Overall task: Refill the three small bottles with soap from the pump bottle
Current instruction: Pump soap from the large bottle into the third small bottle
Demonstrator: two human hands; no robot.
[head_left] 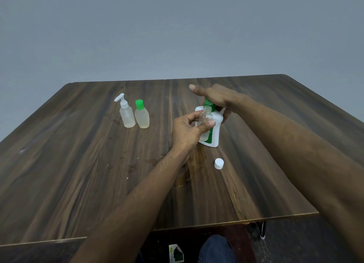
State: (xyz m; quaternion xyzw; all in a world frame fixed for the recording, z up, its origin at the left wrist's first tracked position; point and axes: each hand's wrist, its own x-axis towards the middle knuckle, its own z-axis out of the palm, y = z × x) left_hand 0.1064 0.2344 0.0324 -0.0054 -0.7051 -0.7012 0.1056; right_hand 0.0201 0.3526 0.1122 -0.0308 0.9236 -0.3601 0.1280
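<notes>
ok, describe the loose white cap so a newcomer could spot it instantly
On the dark wood table, find the big white pump bottle that the right hand presses. The white cap lies just in front of it, nearer the person. It is the only loose cap, a small round piece sitting on no bottle.

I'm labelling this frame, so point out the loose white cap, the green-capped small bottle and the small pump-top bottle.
loose white cap (219, 163), head view, on its top face.
green-capped small bottle (142, 118), head view, on its clear body.
small pump-top bottle (127, 117), head view, on its clear body.
</notes>
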